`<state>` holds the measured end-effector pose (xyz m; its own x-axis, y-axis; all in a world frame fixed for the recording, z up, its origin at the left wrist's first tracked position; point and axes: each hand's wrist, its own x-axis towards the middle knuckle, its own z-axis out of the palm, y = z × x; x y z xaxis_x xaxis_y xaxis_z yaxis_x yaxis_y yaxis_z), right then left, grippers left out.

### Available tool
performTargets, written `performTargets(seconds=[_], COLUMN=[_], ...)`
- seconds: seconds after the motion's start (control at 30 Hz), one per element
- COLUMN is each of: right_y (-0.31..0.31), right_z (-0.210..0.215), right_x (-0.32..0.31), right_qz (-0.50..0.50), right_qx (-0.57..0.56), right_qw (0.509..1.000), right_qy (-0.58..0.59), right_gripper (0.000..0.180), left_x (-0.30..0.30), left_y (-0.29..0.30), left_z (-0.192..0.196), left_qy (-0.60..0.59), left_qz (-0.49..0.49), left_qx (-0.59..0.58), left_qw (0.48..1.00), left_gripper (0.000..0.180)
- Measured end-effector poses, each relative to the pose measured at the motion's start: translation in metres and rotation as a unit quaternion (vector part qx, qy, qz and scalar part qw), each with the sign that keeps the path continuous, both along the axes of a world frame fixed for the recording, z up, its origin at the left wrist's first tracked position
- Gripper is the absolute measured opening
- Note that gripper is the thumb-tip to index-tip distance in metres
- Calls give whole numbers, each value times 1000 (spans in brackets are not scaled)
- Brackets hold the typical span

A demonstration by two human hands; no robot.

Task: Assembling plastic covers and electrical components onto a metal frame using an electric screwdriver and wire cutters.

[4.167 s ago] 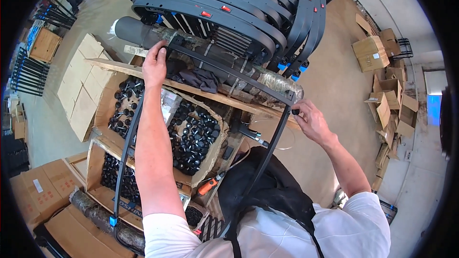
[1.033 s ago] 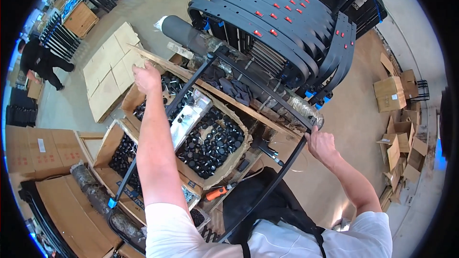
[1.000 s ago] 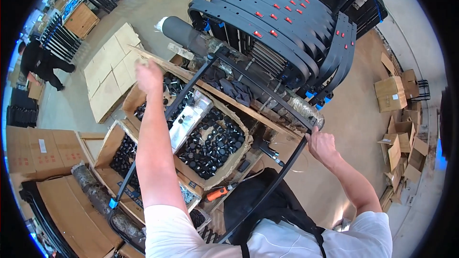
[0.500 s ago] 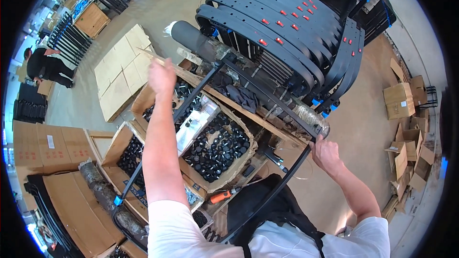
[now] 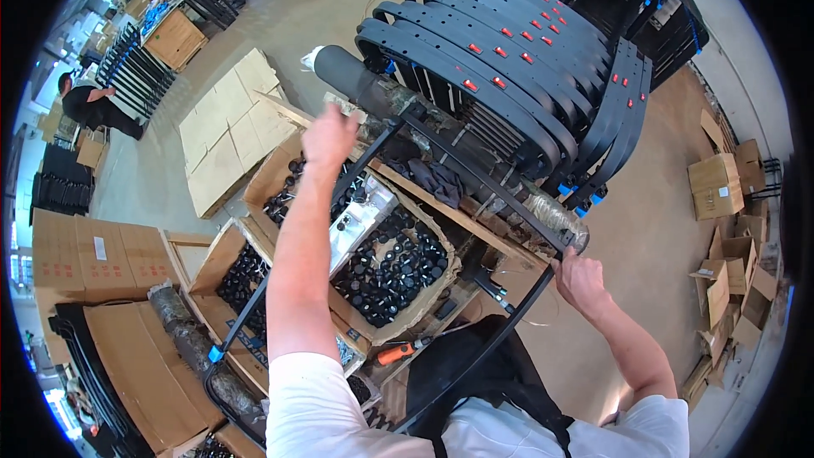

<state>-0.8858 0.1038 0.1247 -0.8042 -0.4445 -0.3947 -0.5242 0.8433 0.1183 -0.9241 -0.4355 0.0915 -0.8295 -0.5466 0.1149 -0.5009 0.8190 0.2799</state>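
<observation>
A black metal tube frame (image 5: 487,178) lies across a padded roller (image 5: 343,76) and the wooden bench, one leg running down towards my body. At its right corner my right hand (image 5: 582,282) is closed around the tube. My left hand (image 5: 331,137) is raised over the bench just left of the frame's far corner, its fingers curled together. Whatever it may hold is hidden. Beneath that forearm are an open carton of black round-headed screw feet (image 5: 390,276) and a pale metal tray (image 5: 360,225) with a few small parts on it.
Curved black frames (image 5: 500,51) with red clips are stacked beyond the bench. An orange-handled tool (image 5: 395,354) and a power driver (image 5: 492,288) lie at the near edge. Cartons (image 5: 716,187) line the right wall. A co-worker (image 5: 95,106) stands at far left.
My left hand has moved right and slightly nearer, towards the frame's far corner. My right hand keeps its grip on the frame. The whole view has shifted slightly.
</observation>
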Motion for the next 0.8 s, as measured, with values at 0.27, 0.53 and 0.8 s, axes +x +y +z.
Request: performTargets(seconds=[0.27,0.53,0.8], right_y=[9,-1,0], right_z=[-2,-9,-12], right_x=[3,2,3], right_qz=[70,12,16], right_qx=[-29,-7,-24], right_qw=[997,1000,999], right_qy=[17,13,27], right_gripper=[38,39,37], left_x=[-46,-21,107], left_y=[53,35,-105], left_z=[9,-21,-73], left_qy=[-125,34,-21], left_qz=[-159,-203,113], left_qx=[3,-33,111], left_qw=[979,978,987], left_gripper=[45,40,29])
